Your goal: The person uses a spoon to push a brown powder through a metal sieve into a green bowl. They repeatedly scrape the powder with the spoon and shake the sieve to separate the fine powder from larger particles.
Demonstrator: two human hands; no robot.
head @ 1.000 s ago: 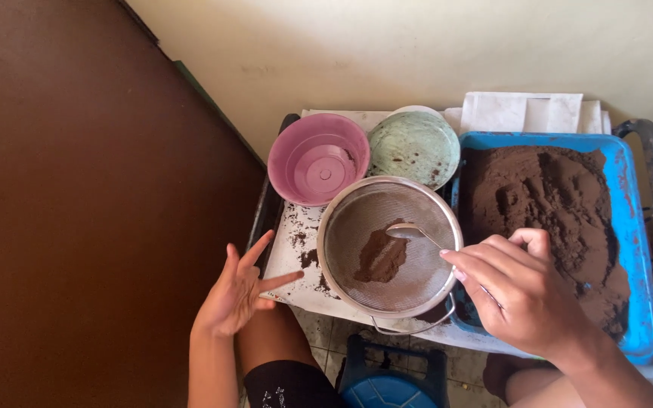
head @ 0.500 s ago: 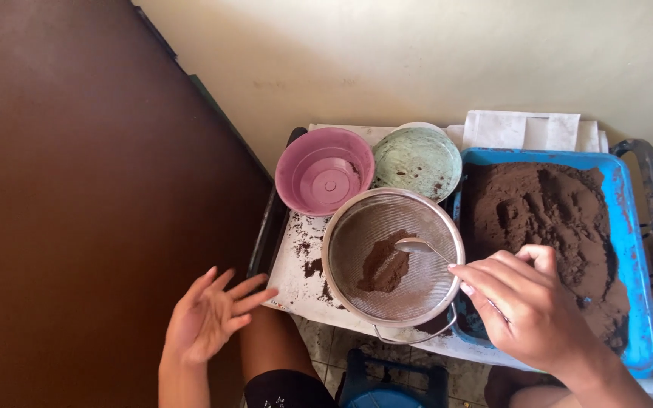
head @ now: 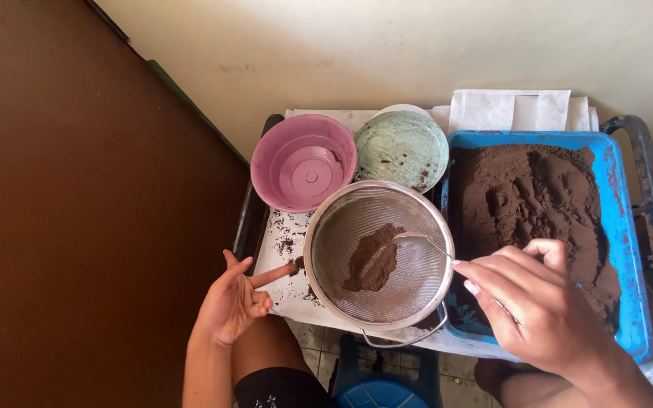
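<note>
A round metal sieve (head: 378, 253) holds a small heap of brown soil (head: 372, 259). My right hand (head: 538, 310) grips a metal spoon (head: 417, 239) whose bowl rests inside the sieve beside the heap. My left hand (head: 236, 302) hovers to the left of the sieve with fingers spread, one fingertip near the sieve's rim, holding nothing. A blue tray (head: 625, 227) full of dark soil lies to the right of the sieve.
A pink plastic pot (head: 304, 162) and a pale green pot (head: 402, 149) stand behind the sieve on white paper (head: 277, 249) sprinkled with soil. Folded white paper (head: 512, 109) lies at the back. A brown wall fills the left. A blue stool (head: 376, 389) is below.
My left hand has drifted a little down and away from the sieve's left edge. My right hand keeps the spoon inside the sieve, nearly unmoved.
</note>
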